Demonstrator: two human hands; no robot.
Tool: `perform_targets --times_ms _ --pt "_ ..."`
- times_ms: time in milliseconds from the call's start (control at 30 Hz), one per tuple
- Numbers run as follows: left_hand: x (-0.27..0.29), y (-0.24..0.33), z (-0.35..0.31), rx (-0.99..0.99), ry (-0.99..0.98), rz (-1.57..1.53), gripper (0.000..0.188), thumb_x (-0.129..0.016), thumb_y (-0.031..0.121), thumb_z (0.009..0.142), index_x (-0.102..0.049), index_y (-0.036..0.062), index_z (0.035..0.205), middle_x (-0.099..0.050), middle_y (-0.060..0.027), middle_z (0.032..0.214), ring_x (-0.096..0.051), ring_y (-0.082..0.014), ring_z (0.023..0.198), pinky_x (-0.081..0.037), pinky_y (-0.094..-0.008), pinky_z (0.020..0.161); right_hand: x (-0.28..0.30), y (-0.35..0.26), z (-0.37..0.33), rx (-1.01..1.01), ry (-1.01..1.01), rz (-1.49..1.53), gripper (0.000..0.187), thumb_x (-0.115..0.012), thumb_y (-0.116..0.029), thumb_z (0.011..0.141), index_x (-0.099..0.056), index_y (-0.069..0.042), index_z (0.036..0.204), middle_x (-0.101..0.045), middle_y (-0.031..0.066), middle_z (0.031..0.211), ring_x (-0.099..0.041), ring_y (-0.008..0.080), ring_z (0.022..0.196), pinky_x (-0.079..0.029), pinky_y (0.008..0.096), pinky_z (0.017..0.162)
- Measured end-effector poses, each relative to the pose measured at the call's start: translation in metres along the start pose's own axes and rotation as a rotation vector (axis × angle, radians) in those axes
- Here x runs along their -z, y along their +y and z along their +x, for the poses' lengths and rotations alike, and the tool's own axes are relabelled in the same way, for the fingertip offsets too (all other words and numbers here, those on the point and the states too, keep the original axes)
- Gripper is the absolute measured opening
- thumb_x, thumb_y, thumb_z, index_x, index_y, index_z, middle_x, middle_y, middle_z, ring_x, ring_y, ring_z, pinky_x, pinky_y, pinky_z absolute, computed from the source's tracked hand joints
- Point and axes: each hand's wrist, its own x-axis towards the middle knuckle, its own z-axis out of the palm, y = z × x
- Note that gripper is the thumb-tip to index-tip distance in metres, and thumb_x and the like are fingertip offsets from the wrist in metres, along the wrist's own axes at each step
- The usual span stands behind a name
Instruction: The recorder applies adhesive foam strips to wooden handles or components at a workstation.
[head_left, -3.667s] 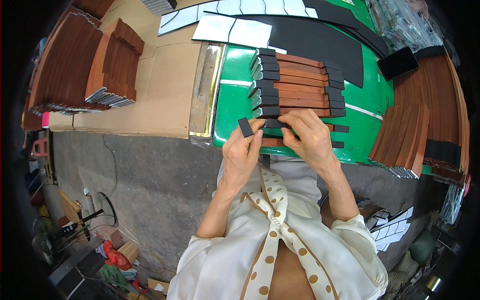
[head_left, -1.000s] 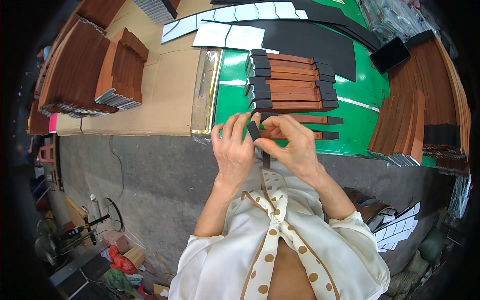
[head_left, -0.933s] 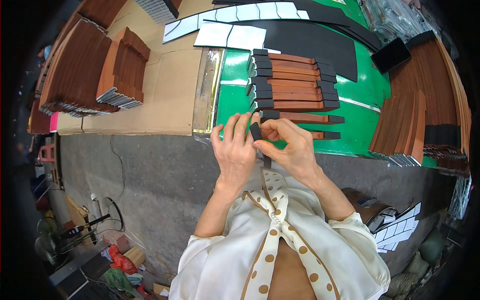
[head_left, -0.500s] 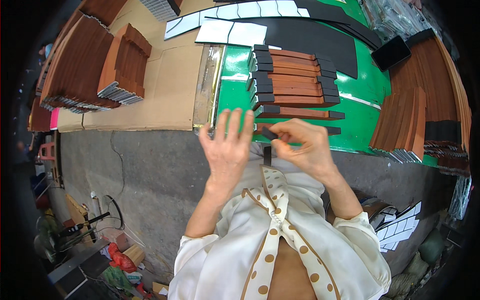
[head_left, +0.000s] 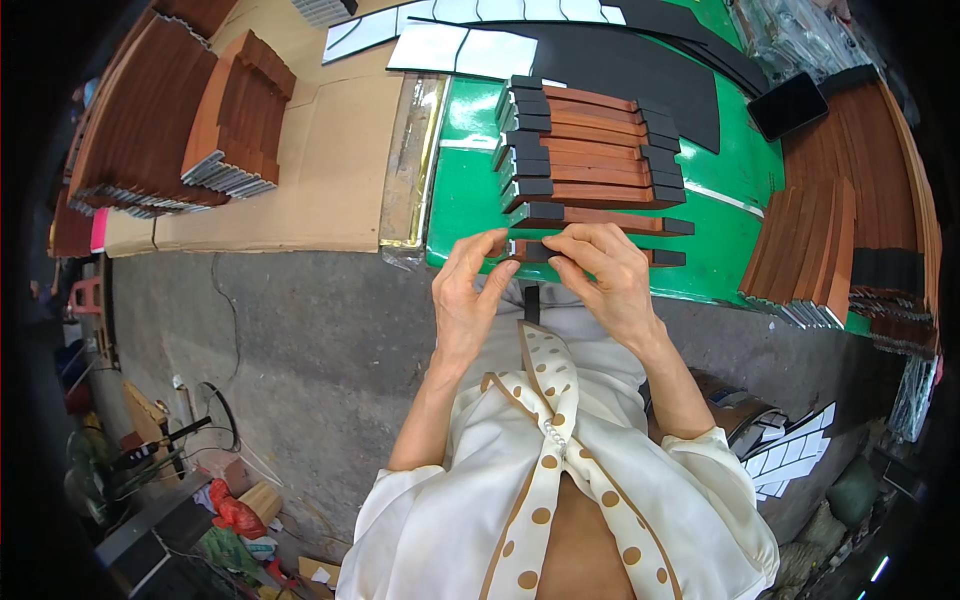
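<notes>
Black pad (head_left: 531,251), just lowered, now seems seated on nearest bar (head_left: 666,258); left hand (head_left: 466,298), right hand (head_left: 610,280) narrow around it, pinch unclear.

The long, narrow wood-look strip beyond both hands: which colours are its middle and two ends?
Middle reddish-brown, ends black; best seen in the head view.

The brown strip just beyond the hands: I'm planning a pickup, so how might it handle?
The brown strip looks stiff, judging by its crisp-edged form. Its long, flat-sided shape makes rolling unlikely. Pushed, it might slide easily, since the green tabletop looks glossy.
</notes>
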Motion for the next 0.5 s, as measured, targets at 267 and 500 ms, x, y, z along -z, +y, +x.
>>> perform_targets --times_ms 267,500 --pt "-0.003 -0.007 0.005 -0.064 -0.002 -0.017 0.028 -0.069 0.004 0.078 -0.065 0.0046 0.106 -0.062 -0.0087 0.101 -0.061 -0.0181 0.085 -0.049 -0.0299 0.074 -0.006 0.0 0.004 0.0 0.001 -0.077 0.023 -0.073 -0.007 0.069 -0.07 -0.008 0.092 -0.063 0.0016 0.088 -0.059 0.0197 0.076 -0.05 0.031 0.064" --pt "-0.004 -0.012 0.006 -0.101 -0.001 0.037 0.027 -0.069 0.003 0.078 -0.064 0.004 0.104 -0.061 -0.0087 0.099 -0.061 -0.0184 0.084 -0.049 -0.0297 0.072 -0.008 0.001 0.005 -0.009 0.006 -0.105 0.022 -0.074 -0.008 0.069 -0.07 -0.01 0.091 -0.064 0.0002 0.087 -0.059 0.0188 0.075 -0.05 0.0305 0.061"
